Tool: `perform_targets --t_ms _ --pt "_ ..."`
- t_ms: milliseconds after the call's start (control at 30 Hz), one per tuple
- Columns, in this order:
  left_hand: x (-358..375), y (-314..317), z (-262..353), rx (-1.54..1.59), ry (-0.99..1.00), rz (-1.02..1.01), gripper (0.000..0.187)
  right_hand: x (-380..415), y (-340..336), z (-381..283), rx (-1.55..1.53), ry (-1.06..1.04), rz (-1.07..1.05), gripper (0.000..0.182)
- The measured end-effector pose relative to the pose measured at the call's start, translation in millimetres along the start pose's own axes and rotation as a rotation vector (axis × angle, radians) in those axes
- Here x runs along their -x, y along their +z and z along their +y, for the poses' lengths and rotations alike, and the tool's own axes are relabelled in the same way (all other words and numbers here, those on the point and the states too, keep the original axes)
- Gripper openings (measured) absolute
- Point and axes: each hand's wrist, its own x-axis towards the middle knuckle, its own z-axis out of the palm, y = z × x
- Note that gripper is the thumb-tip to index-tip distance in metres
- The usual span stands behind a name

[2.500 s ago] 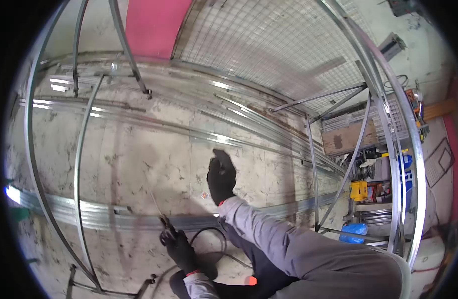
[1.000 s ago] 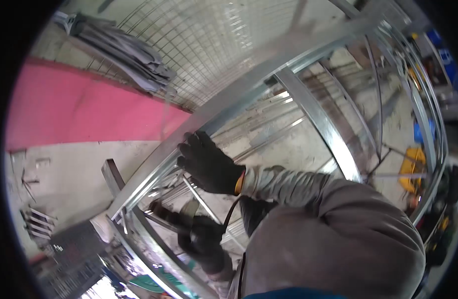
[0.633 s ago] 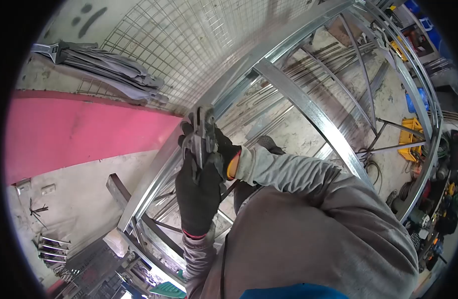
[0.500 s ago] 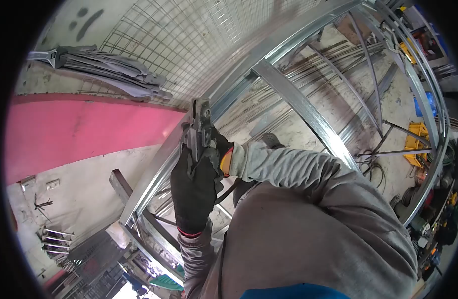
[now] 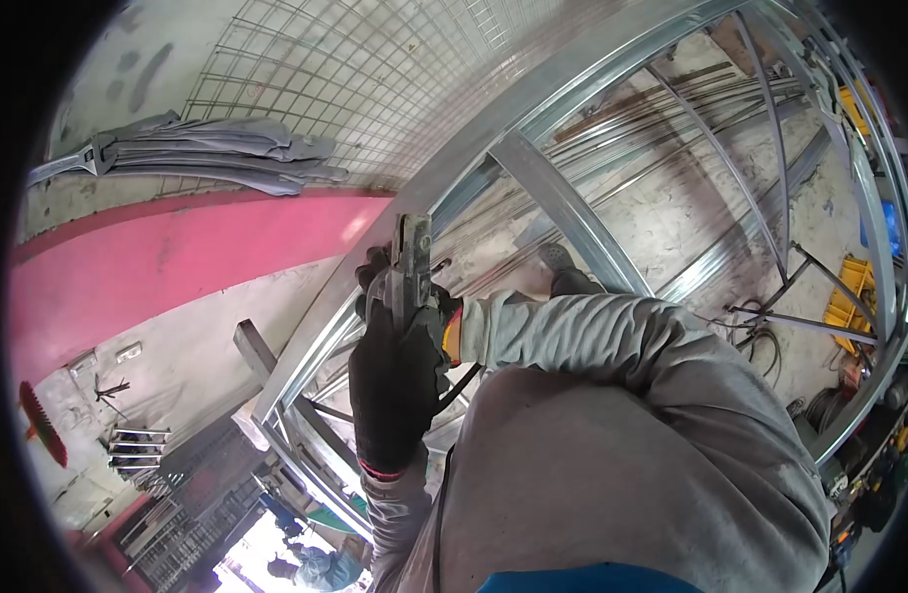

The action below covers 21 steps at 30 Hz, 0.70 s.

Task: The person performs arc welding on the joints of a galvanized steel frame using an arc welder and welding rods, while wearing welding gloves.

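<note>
The welding electrode holder (image 5: 407, 272) is a grey metal clamp tool standing nearly upright, its head pointing up against the galvanised steel rail (image 5: 494, 128) that slants from lower left to upper right. A black cable (image 5: 461, 383) appears to trail down from it. The rail is a bright, flat channel with a crosspiece (image 5: 563, 212) branching off just beside the tool.

Below you, the concrete floor (image 5: 691, 212) is pale and stained. Your landmark is the galvanised steel frame (image 5: 563, 203). Beyond its cross-member, long metal bars (image 5: 671, 109) lie flat on the floor in a loose bundle (count unclear). Right of the frame, a yellow crate (image 5: 849, 301) sits on the floor, with a dark coiled cable (image 5: 760, 341) near it, under the frame's braces.
</note>
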Motion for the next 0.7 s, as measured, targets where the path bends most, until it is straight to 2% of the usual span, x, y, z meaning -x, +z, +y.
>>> perform_targets --t_ms 33,133,200,267,367,433,533,633,700 --pt "-0.2 1.2 2.2 0.02 -0.083 0.01 0.012 0.4 -0.6 1.8 0.0 -0.016 0.029 0.041" --pt "-4.2 0.3 9.2 -0.118 0.096 -0.028 0.012 3.0 1.6 7.7 0.002 -0.05 0.095 0.043" --pt "-3.9 5.0 26.7 0.382 -0.536 0.016 0.01 4.4 -0.2 11.0 -0.004 -0.073 0.107 0.042" --pt "-4.9 6.7 31.2 0.455 -0.554 0.046 0.01 5.7 -1.5 9.0 0.008 -0.075 0.063 0.04" --pt "-13.2 1.9 42.1 0.333 -0.635 0.06 0.01 2.9 0.3 6.0 0.021 -0.053 0.035 0.039" --pt "-15.3 0.9 42.7 0.458 -0.712 0.059 0.027 2.1 0.5 6.9 0.023 -0.039 0.032 0.038" --pt "-17.0 -1.7 43.2 0.599 -0.766 0.098 0.017 1.7 1.7 4.4 0.031 -0.017 0.029 0.038" --pt "-13.7 -5.3 35.4 0.506 -0.723 0.012 0.021 1.5 2.9 2.7 0.03 -0.01 0.032 0.037" --pt "-14.2 -2.3 35.3 0.485 -0.682 0.027 0.022 0.4 3.1 2.3 0.025 -0.013 0.033 0.037"
